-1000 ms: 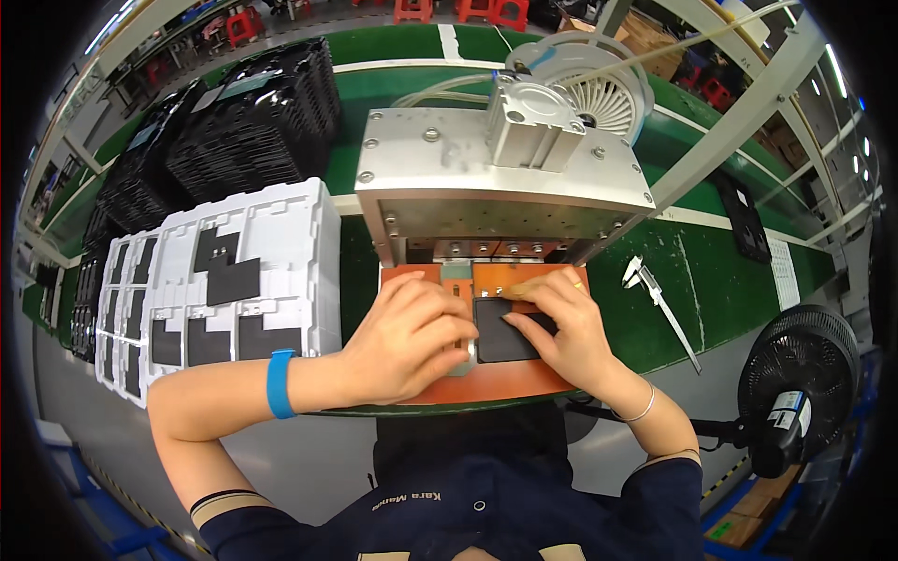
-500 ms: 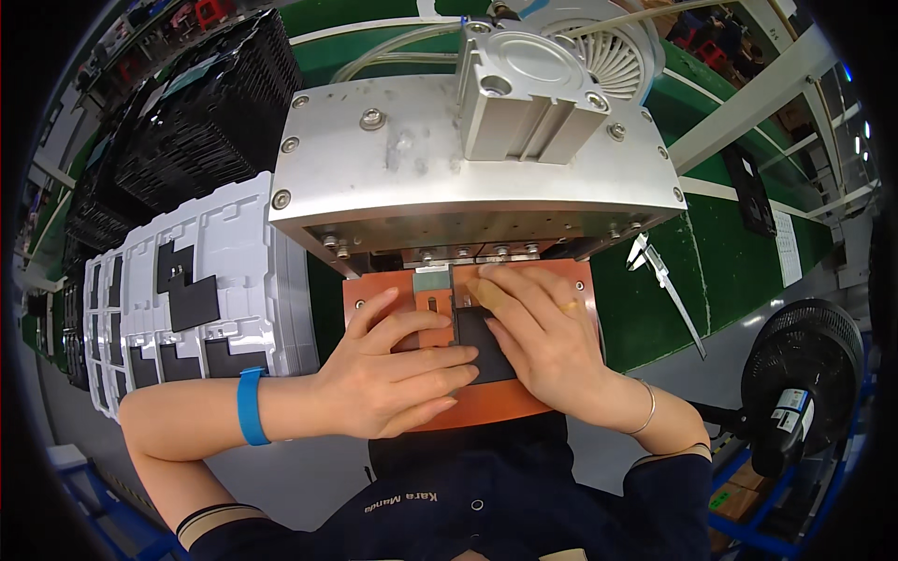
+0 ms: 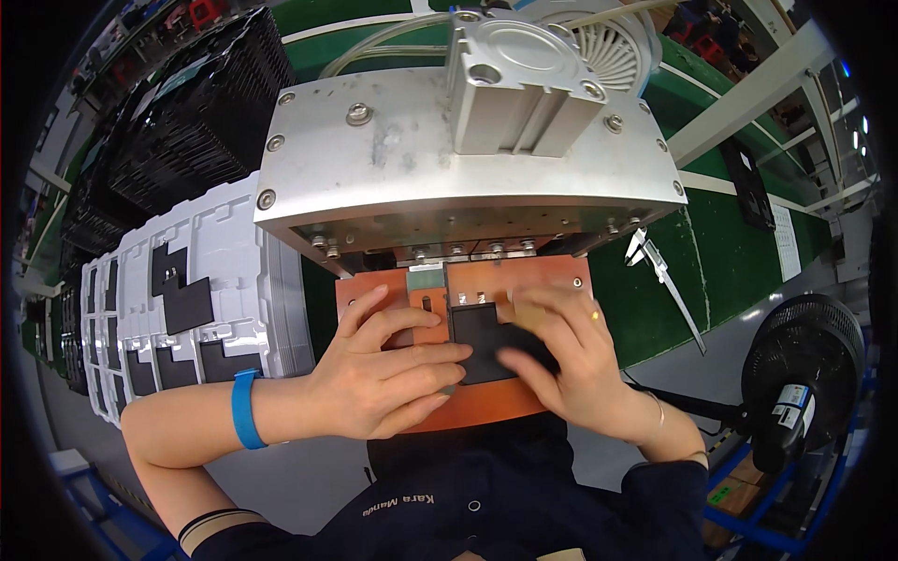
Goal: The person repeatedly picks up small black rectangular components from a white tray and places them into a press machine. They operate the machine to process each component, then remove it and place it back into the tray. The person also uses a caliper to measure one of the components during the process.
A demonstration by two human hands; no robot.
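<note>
A flat black battery-like piece [image 3: 478, 341] with a notched upper edge and small metal tabs lies on the orange fixture plate [image 3: 486, 404] under the press. My left hand [image 3: 379, 369] lies over the plate's left side, fingers stretched out and fingertips at the piece's left edge. Under those fingers is an orange slotted block [image 3: 428, 323] with a green strip [image 3: 427, 280] behind it. Above the right part of the piece is my right hand [image 3: 575, 360], fingers apart and slightly blurred. It partly hides the piece; I cannot tell if the thumb touches it.
The silver press [image 3: 374, 173] with its cylinder [image 3: 524, 103] overhangs the plate's far side. White trays [image 3: 224, 280] holding black pieces stand left, black stacked trays [image 3: 201, 112] behind them. A caliper [image 3: 666, 285] lies on the green bench right, near a black fan [image 3: 800, 374].
My right hand has lifted off and moved right, uncovering the metal tabs and more of the black piece. The left hand stays nearly in place.
</note>
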